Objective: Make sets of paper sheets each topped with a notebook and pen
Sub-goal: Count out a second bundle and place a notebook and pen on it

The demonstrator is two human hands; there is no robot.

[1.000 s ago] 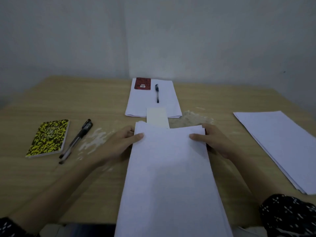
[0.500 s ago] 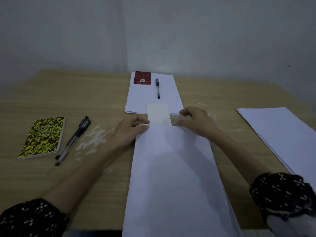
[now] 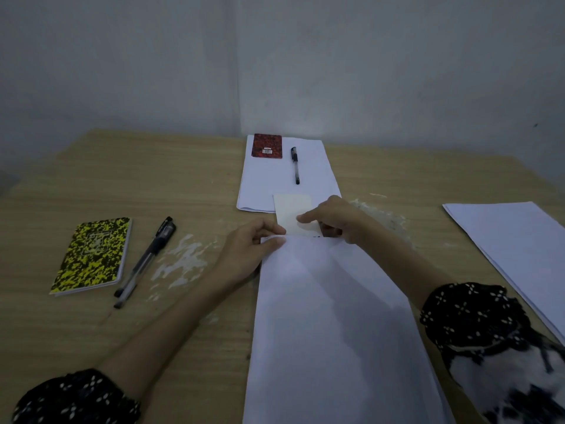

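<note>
A light wooden table with whitish scuffed patches worn into its surface stands against a plain grey-white wall, which rises behind the table's far edge and shows a vertical seam.

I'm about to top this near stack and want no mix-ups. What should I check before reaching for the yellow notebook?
1. Near stack of white paper sheets lies flat on the wooden table: ok.
2. Small cream card cleared from the stack's far edge: not ok, right hand rests on it.
3. Left hand free: not ok, its fingers press the stack's corner.
4. Yellow-and-black speckled notebook unobstructed: ok.
5. Black pens beside it: ok.
6. Far set already topped with red notebook: ok.
</note>
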